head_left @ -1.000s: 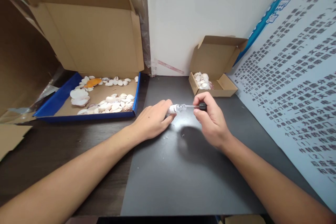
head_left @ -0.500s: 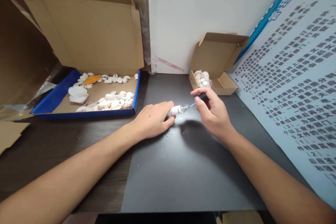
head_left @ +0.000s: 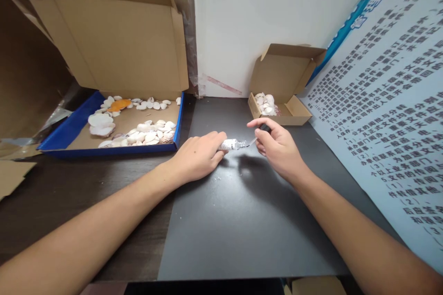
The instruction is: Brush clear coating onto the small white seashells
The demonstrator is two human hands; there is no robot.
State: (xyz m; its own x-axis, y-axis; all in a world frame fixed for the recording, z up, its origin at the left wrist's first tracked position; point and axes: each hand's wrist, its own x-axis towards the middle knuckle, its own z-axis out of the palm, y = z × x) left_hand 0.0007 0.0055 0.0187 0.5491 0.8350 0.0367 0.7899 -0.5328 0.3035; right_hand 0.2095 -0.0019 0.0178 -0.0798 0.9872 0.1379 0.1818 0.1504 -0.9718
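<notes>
My left hand (head_left: 199,156) is closed around a small clear bottle (head_left: 229,144) with a printed white label. The bottle is tipped on its side, its open neck towards the right. In my right hand (head_left: 277,145) is a black-capped applicator (head_left: 265,127), pinched between thumb and fingers, with the index finger stretched out to the left. Its thin pale stem slants down to the bottle's mouth, and the tip looks dark. Whether the tip touches the rim, I cannot tell.
A blue-sided cardboard box (head_left: 110,151) at left holds several white shells (head_left: 150,133) and an orange shell (head_left: 119,105). Behind my right hand, a small cardboard box (head_left: 301,117) contains white shells (head_left: 266,103). A printed board (head_left: 380,115) stands at right. Small crumbs dot the grey mat (head_left: 207,235).
The bottle now lies more level. My right hand has turned slightly, and the applicator's stem slants more steeply, with its tip lower at the bottle's mouth.
</notes>
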